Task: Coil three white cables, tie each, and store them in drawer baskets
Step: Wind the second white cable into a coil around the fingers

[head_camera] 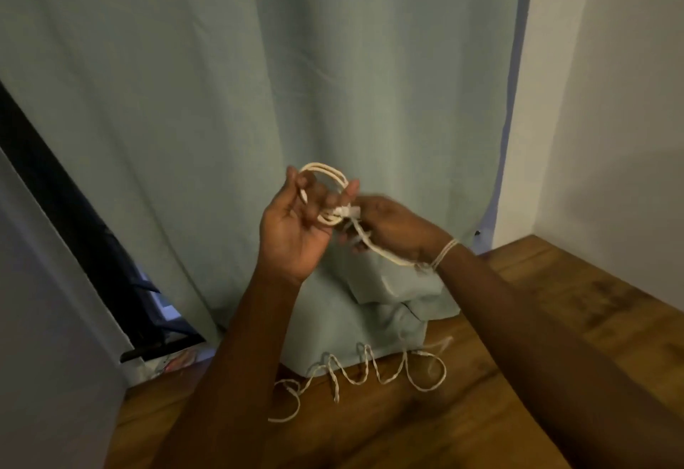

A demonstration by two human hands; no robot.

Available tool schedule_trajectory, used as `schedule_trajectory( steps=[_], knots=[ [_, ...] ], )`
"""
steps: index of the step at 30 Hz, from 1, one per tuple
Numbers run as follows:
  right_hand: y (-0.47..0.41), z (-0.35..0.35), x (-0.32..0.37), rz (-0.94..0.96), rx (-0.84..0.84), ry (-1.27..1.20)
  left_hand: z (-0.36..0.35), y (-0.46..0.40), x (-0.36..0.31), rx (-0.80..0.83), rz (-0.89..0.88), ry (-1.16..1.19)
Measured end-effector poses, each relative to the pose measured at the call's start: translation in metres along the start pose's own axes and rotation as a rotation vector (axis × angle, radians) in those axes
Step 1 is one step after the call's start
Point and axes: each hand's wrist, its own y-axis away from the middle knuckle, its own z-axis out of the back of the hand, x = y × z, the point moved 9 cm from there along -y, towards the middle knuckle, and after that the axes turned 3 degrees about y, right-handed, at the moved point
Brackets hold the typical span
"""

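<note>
Left hand (pixel 292 231): palm up, fingers spread through a small coil of white cable (pixel 325 191), holding the loops open above the table. Right hand (pixel 388 228): fingertips pinched on the cable's white plug end (pixel 348 211) at the coil's lower edge; a loose strand trails from there across the right wrist. Loose white braided cable (pixel 355 376): lying in wavy loops on the brown wooden tabletop (pixel 555 302), touching the hem of the pale green fabric curtain (pixel 296 61) bunched behind it.
</note>
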Motion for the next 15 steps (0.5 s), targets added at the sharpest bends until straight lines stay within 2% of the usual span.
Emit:
schedule_trajectory(
  steps=[2, 4, 5, 6, 8, 10, 11, 12, 13, 15],
  knots=[
    [0.014, -0.027, -0.021, -0.128, 0.157, 0.127, -0.001, -0.005, -0.015, 0.018, -0.060, -0.037],
    [0.027, -0.044, -0.029, -0.116, 0.303, 0.450, 0.007, -0.011, -0.026, -0.002, -0.125, -0.125],
    [0.032, -0.048, -0.030, -0.068, 0.349, 0.666, 0.018, -0.013, -0.030, -0.054, -0.180, -0.258],
    [0.035, -0.050, -0.030, -0.014, 0.366, 0.849, 0.029, -0.013, -0.035, -0.130, -0.230, -0.484],
    [0.040, -0.047, -0.024, 0.042, 0.347, 1.030, 0.039, -0.007, -0.036, -0.215, -0.281, -1.103],
    [0.041, -0.036, 0.007, 0.120, 0.259, 1.127, 0.047, -0.003, -0.013, -0.075, -0.222, -1.614],
    [0.039, -0.026, 0.028, 0.191, 0.167, 1.163, 0.052, 0.000, -0.004, -0.022, -0.151, -1.725],
    [0.037, -0.012, 0.049, 0.262, 0.064, 1.171, 0.056, 0.004, -0.001, -0.018, -0.087, -1.727],
    [0.034, 0.003, 0.067, 0.310, -0.021, 1.137, 0.059, 0.006, 0.002, -0.035, -0.023, -1.633],
    [0.024, 0.028, 0.084, 0.354, -0.071, 0.964, 0.052, 0.012, 0.011, -0.025, 0.100, -1.328]
  ],
)
